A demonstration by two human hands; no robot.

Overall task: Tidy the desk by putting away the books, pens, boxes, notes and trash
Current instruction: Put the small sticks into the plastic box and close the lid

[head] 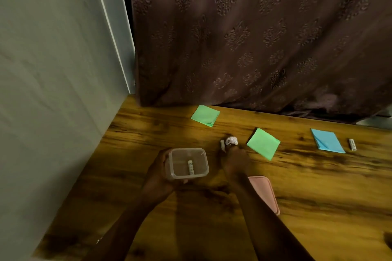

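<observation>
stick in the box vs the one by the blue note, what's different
The boxed stick lies inside the clear box that the left hand holds; the other stick lies loose on the desk. The first is on the left, the second far right beside the blue note. Both small, white.

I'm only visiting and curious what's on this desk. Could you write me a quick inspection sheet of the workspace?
Surface: wooden desk, dark-grained.
Job's things: far green note; near green note; blue note; clear tub with one white stick inside; left stick and right stick lying on the desk; white wad.
Clutter: pink flat item, partly under the right forearm.
Grips: left hand holds the tub; right hand is at the wad, its hold too blurred to tell.
Cables: nothing seen.
Surroundings: patterned curtain behind; pale wall on the left.
</observation>
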